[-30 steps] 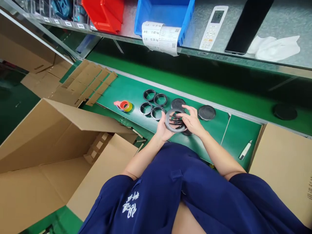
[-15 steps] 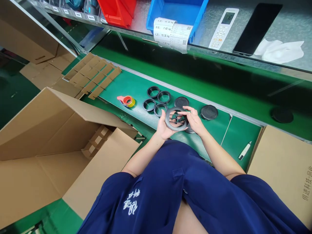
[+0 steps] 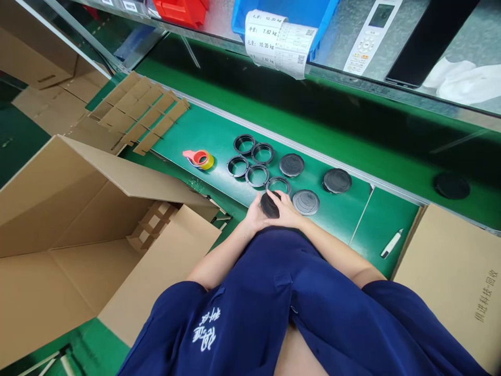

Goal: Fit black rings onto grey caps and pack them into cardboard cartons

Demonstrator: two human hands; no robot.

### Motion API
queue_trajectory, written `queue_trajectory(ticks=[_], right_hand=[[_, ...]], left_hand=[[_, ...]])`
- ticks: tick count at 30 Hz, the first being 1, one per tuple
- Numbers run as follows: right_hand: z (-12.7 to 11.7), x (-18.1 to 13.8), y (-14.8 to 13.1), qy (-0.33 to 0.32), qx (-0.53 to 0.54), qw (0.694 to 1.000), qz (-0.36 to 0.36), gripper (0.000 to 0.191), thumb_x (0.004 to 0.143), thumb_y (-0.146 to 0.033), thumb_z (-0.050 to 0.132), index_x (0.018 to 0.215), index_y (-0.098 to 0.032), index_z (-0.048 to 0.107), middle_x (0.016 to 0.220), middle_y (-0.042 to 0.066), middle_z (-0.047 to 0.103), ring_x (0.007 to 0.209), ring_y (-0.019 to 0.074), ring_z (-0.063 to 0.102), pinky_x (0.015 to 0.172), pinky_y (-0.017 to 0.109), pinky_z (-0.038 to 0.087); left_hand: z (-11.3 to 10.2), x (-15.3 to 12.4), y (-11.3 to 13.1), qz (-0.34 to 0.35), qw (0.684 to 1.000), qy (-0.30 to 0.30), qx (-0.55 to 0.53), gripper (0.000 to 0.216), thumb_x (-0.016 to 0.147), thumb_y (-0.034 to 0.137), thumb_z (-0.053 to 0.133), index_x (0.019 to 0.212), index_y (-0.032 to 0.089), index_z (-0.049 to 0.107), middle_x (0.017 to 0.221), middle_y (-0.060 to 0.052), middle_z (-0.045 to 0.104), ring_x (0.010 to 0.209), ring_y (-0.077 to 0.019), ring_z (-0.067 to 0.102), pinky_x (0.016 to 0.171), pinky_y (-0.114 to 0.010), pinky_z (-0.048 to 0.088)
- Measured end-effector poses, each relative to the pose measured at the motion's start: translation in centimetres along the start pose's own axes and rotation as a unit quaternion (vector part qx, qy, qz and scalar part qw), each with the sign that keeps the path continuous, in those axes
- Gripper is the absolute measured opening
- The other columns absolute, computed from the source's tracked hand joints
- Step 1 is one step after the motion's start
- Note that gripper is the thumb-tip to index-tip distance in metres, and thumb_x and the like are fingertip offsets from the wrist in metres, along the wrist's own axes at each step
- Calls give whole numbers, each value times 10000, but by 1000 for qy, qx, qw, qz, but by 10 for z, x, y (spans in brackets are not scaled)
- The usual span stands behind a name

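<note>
Head view: left hand [image 3: 255,215] and right hand [image 3: 288,214] grip a black disc [image 3: 270,205] near the table [image 3: 340,216] edge. Room opens beside the cutter [image 3: 392,244].

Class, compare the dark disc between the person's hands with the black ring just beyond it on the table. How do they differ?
The dark disc shows a closed face, while the black ring is open in the middle. The dark disc is held tilted by the left hand and right hand; the black ring lies flat on the green table. Both are round and dark.
</note>
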State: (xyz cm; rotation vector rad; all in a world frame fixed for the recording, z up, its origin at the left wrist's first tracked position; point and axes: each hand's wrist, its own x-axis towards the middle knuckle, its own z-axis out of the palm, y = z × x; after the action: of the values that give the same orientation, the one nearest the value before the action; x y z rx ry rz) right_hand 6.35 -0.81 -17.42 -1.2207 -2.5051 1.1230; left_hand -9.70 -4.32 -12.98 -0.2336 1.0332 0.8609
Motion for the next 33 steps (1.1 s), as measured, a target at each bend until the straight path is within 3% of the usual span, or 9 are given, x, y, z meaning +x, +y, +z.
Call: queue_trajectory(ticks=[6,12,17,21,25,27,30,31,33], right_hand=[[12,62,30,89,-118,985,84,1185,769,-713,737,1665,-145,209,1665,269,159,1507,496,203,1230,679,71],[22,60,31,33,-160,981,108,1114,844,-743,635,1649,-79,244,1703,283,81,1569,478,75,1243,657,7],[15,64,18,110,-134,983,57,844,1024,-588,402,1671,-97,169,1731,199,47,1607,363,12,1276,602,16],[28,74,17,44,-120,990,63,753,1042,-510,415,1638,-71,280,1711,221,151,1602,348,112,1288,569,56],[15,69,30,66,-106,990,70,744,1043,-536,387,1646,-113,278,1719,174,173,1605,314,122,1296,543,113],[-10,56,52,144,-115,976,114,704,1046,-527,350,1640,-153,304,1711,161,218,1598,330,143,1281,588,139],[-56,28,102,249,-149,920,265,721,1011,-520,418,1628,-161,319,1706,214,191,1580,412,140,1228,700,115],[-70,18,119,247,-153,903,316,778,980,-541,482,1633,-157,303,1711,233,146,1577,438,118,1216,717,108],[-91,1,148,179,-140,894,387,928,896,-582,615,1651,-181,252,1722,233,54,1578,462,72,1210,716,122]], left_hand=[[-31,2,26,53,995,82,20,618,989,623,467,1423,188,532,1434,-213,568,1300,-321,574,1103,-530,455],[-63,-9,30,58,992,110,-1,494,1021,553,439,1237,147,621,1323,-191,643,1118,-263,661,1007,-427,523],[-82,-7,31,47,983,179,-2,360,1023,452,475,1145,156,641,1144,-158,700,967,-217,694,908,-371,562],[-76,13,36,115,955,228,150,238,981,375,538,1004,168,653,1026,-134,711,951,-214,693,900,-349,556],[-42,44,40,213,922,169,277,200,728,190,772,906,203,683,1134,-114,699,1287,-303,570,1140,-405,415],[-21,59,39,260,878,107,387,424,586,109,824,985,210,721,1342,-154,634,1466,-373,389,1249,-467,252],[4,79,33,293,709,26,641,859,517,155,884,1339,237,651,1661,-208,300,1572,-468,110,1256,-626,39],[10,85,31,286,652,17,703,968,515,194,900,1429,252,589,1696,-221,201,1573,-498,51,1224,-691,0],[20,97,27,262,596,18,758,1097,494,267,930,1507,273,507,1706,-252,125,1559,-547,-4,1153,-786,-39]])
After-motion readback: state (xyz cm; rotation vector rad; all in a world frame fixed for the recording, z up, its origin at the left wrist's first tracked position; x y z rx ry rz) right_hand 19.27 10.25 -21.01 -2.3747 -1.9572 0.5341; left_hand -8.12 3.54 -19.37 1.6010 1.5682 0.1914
